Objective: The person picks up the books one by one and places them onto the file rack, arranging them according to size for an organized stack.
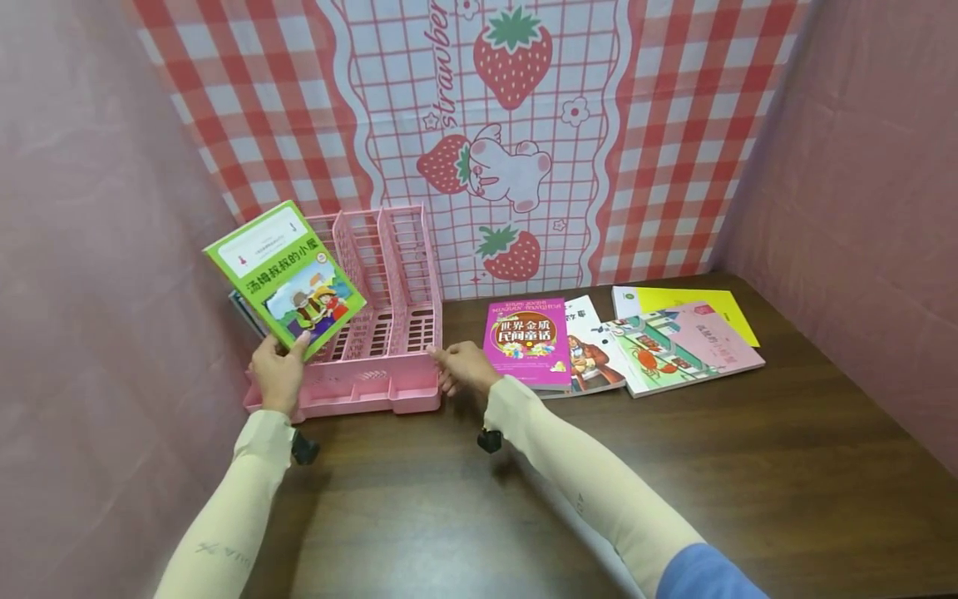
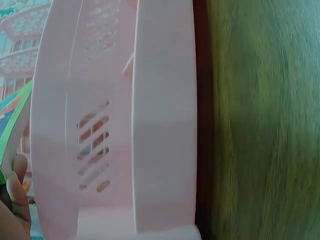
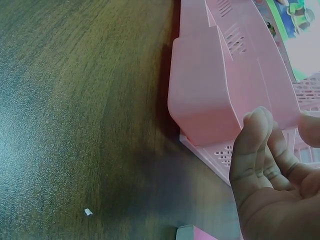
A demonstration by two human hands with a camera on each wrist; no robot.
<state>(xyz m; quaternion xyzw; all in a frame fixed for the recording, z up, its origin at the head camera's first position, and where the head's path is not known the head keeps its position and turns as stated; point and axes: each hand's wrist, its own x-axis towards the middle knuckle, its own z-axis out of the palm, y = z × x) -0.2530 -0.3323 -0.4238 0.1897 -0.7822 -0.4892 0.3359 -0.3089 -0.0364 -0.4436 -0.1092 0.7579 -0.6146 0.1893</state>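
My left hand point(image 1: 279, 374) pinches a green picture book point(image 1: 303, 279) by its lower edge, thumb on the cover. The book is tilted above the left part of a pink desktop book rack point(image 1: 415, 366) with upright dividers. In the left wrist view, only some fingers point(image 2: 19, 192) and the book's edge point(image 2: 15, 120) show beside the rack's front wall point(image 2: 55, 150). My right hand point(image 1: 467, 366) grips the rack's right front corner between thumb and curled fingers point(image 3: 255, 135). Behind the green book, another book's edge point(image 1: 245, 314) shows in the rack's left side.
Right of the rack lie a magenta book point(image 1: 527, 366) overlapping a white book point(image 1: 595, 358), and a pink-and-green book point(image 1: 718, 341) over a yellow one point(image 1: 718, 304). A strawberry-print cloth point(image 1: 576, 166) hangs behind the wooden table point(image 1: 419, 516). A white scrap point(image 3: 88, 212) lies on the table.
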